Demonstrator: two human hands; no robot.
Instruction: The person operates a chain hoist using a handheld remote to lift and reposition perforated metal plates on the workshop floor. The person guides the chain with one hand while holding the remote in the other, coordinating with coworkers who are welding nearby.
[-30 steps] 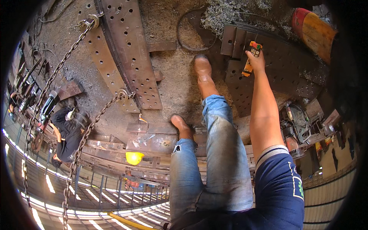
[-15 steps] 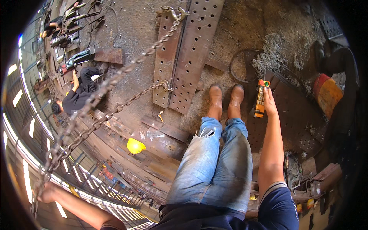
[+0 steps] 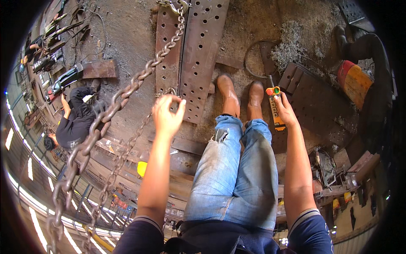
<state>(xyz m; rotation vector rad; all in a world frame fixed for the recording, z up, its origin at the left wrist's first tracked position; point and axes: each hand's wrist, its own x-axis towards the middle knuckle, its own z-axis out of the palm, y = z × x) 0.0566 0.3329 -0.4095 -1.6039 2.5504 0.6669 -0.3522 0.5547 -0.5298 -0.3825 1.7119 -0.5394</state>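
Observation:
My right hand (image 3: 287, 112) is wrapped round an orange-yellow crane remote control (image 3: 275, 111) with red and green knobs, the thumb lying near its upper end. My left hand (image 3: 168, 115) is raised in front of the perforated steel plates (image 3: 198, 59), fingers loosely curved with a gap to the thumb, and I see nothing in it. Close behind it, a hook or ring (image 3: 168, 91) sits at the plate edge, partly hidden. From there the thinner-looking chain (image 3: 122, 158) runs down left. A heavy chain (image 3: 127, 91) runs up to another hook (image 3: 174, 6) at the plates' far end.
My brown boots (image 3: 228, 91) stand just right of the plates. A dark perforated plate (image 3: 315, 103) lies at the right, near a red-and-orange drum (image 3: 355, 82). Another person (image 3: 76, 122) crouches at the left beside a power tool (image 3: 65, 78). A yellow helmet (image 3: 142, 168) shows behind my left forearm.
My left hand has let go of the chain at lower left and come up and right, in front of the plates. The right hand still holds the remote. The view has shifted.

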